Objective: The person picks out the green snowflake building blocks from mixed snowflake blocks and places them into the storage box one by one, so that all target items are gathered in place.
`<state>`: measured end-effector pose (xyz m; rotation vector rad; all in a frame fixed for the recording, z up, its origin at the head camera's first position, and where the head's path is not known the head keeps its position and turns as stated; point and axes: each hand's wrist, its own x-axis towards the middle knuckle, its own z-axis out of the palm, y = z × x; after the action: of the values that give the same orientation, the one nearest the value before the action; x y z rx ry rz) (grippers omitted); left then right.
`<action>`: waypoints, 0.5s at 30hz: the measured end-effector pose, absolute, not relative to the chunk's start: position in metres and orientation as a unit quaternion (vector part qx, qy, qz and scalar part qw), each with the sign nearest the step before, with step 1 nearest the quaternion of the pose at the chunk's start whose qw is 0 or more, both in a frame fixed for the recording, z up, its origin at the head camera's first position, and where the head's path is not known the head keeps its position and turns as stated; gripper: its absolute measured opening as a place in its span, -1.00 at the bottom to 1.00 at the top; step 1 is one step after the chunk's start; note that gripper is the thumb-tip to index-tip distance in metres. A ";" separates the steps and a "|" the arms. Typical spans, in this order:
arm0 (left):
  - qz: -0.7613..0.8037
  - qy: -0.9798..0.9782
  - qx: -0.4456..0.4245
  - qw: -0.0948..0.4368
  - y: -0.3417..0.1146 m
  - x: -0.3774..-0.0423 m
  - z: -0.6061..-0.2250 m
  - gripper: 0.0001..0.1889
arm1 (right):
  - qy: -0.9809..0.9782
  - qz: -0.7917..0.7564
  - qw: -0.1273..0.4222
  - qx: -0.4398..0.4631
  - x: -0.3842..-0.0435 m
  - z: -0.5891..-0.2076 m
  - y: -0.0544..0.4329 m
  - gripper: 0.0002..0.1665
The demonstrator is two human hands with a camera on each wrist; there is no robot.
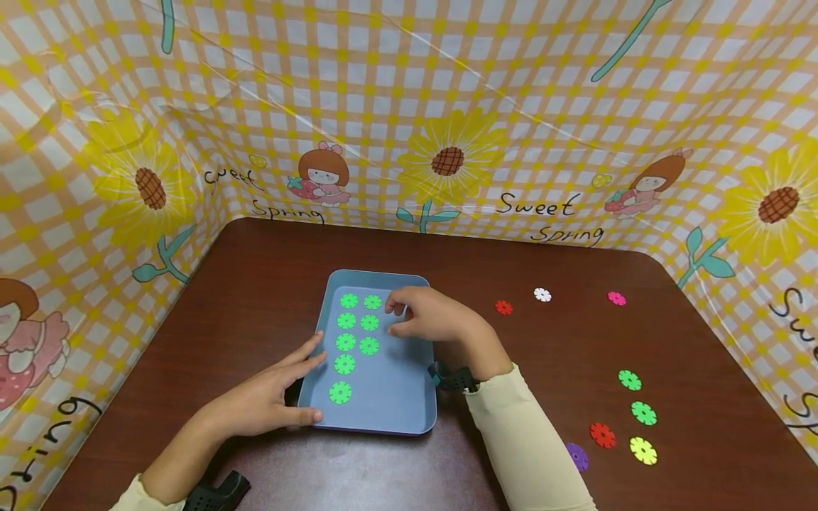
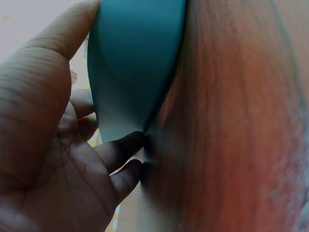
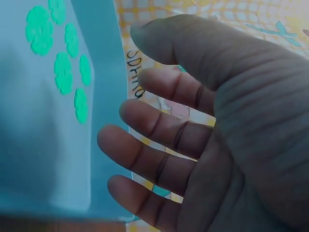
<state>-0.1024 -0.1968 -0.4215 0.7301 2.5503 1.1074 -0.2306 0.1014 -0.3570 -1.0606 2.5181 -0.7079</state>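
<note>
A shallow blue tray holds several green notched discs in two columns, the left column longer than the right. My left hand rests against the tray's left side, fingers spread along the rim and thumb at the near corner. In the left wrist view, that hand's fingertips touch the tray wall low by the table. Over the tray's far right part hovers my right hand, beside the top green disc of the right column. Its fingers are loosely bent, with nothing between them in the right wrist view.
On the brown table, right of the tray, lie a red disc, a white disc and a pink disc. Closer in are two green ones, another red, a yellow disc and a purple disc, partly behind the right sleeve.
</note>
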 end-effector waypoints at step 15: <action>0.378 0.882 0.252 0.127 -0.196 -0.102 -0.422 -0.02 | 0.892 -0.265 0.132 -0.341 -0.223 -0.352 0.170 -0.71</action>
<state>-0.1017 -0.1957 -0.4220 0.7328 2.5667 1.0986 -0.2228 0.1700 -0.3521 -0.9903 2.5893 -0.7680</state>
